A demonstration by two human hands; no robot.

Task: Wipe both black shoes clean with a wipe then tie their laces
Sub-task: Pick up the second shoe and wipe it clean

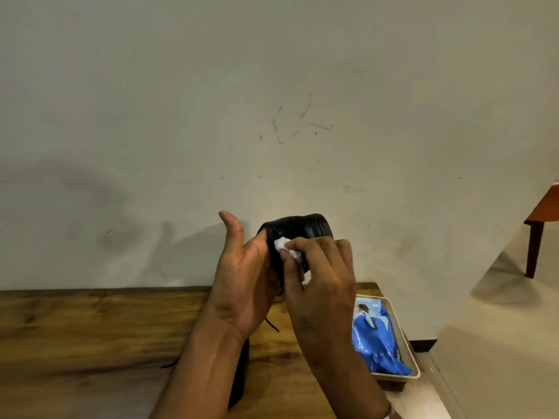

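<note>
1. Our left hand [245, 285] holds the shoe [299, 226] raised above the table [90, 322], in front of the wall [272, 86]. The palm lies against the shoe's side and the thumb stands up, clear of it. The fingers are hidden behind the shoe, so we cannot tell exactly how they wrap it.

2. Our right hand [323, 276] pinches the white wipe [282, 244] between curled fingers and thumb. The wipe is crumpled and pressed against the black upper, just beside the left palm.

3. The shoe's ridged end points up and away from us.

4. A lace [272, 325] end shows below the left hand, over the table.

5. The second shoe [240, 376] lies on the table under our left forearm, which covers most of it. We cannot tell which way it faces.

6. A pale tray [396, 377] sits at the table's right end, near our right forearm. A blue pack [375, 343] lies in it.

7. Part of an orange chair [541, 213] with a dark leg stands on the floor at the far right, well apart from the table.

8. Faint dark scuffs mark the wall above the shoe.
</note>
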